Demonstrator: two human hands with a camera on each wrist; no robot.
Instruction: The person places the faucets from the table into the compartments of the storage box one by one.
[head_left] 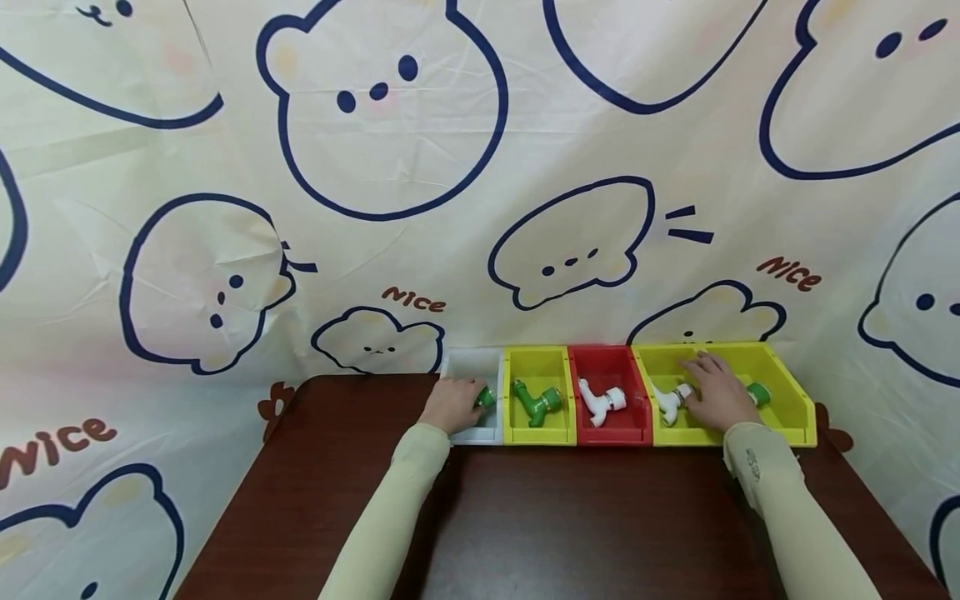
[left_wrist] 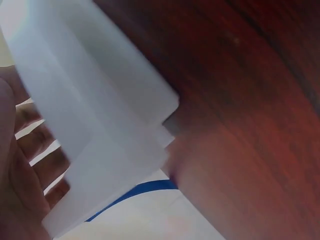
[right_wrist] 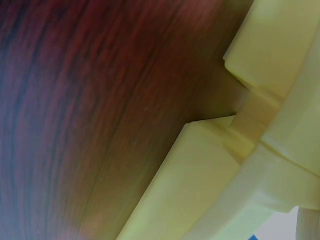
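Observation:
My left hand reaches over the front wall of the pale grey bin at the row's left end. Its fingertips hold a green faucet, mostly hidden by the hand. In the left wrist view, the fingers pass behind the bin's whitish wall, their tips hidden. Inside the wide yellow bin is my right hand, fingers extended, beside a white faucet. Right of that hand a green-ended piece shows, partly covered. Yellow bin walls fill much of the right wrist view.
Between the hands stand a narrow yellow bin holding a green faucet and a red bin holding a white faucet. The bins line the back of a dark brown table, against a patterned cloth.

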